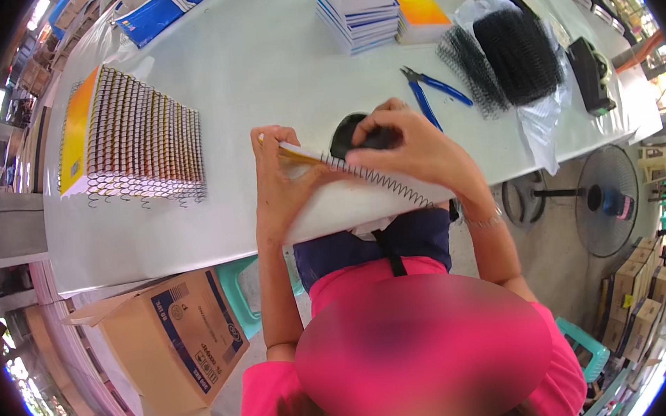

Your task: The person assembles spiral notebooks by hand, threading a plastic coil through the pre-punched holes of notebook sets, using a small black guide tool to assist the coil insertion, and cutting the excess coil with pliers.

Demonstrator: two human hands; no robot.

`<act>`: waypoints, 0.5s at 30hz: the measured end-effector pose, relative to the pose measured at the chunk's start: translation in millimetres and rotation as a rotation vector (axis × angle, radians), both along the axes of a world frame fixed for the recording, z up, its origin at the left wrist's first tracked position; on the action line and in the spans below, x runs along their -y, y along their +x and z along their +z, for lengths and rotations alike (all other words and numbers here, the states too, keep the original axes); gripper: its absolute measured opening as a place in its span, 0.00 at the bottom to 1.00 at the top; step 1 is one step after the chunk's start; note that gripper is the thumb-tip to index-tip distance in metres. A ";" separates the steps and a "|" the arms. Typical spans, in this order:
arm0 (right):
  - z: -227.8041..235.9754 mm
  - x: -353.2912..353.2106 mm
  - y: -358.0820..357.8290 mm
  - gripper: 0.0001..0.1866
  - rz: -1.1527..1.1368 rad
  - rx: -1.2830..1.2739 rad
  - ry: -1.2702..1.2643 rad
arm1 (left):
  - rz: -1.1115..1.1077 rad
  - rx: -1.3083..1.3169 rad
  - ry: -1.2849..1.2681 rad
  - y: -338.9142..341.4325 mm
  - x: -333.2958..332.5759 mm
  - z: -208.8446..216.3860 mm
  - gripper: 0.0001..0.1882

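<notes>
Near the table's front edge, my left hand [273, 162] grips a thin notebook [301, 154] with white pages and a yellow cover, tilted on its edge. A dark spiral wire coil [381, 179] runs along the notebook's edge, and its loose end reaches past the book to the right. My right hand [414, 145] is curled over the coil, thumb and fingertips close to the bound edge. Just behind the notebook, partly covered by my right hand, is a black rounded object [347, 132] whose kind I cannot make out.
Spiral-bound notebooks [140, 137] stand stacked at left. Blue-handled cutters [429, 91] lie to the right, beside black wire coils [517, 57] on plastic. Unbound books [360, 6] are piled at the back. A cardboard box [179, 337] and a fan [606, 200] stand off the table.
</notes>
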State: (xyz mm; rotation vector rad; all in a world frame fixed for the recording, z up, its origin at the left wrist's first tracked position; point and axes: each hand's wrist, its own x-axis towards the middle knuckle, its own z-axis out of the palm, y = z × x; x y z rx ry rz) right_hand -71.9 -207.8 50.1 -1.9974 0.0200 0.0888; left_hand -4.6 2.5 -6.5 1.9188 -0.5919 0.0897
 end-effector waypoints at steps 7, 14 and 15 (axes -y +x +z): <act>-11.6 15.3 5.6 0.25 0.191 0.053 0.275 | -0.024 -0.046 -0.051 -4.2 2.4 -0.1 0.33; -2.4 -1.0 10.3 0.23 -0.009 -0.049 0.083 | -0.021 0.008 0.013 -4.7 0.0 3.4 0.32; -13.3 -7.2 14.2 0.24 -0.084 0.051 -0.118 | -0.009 0.021 0.026 -2.9 0.9 3.2 0.32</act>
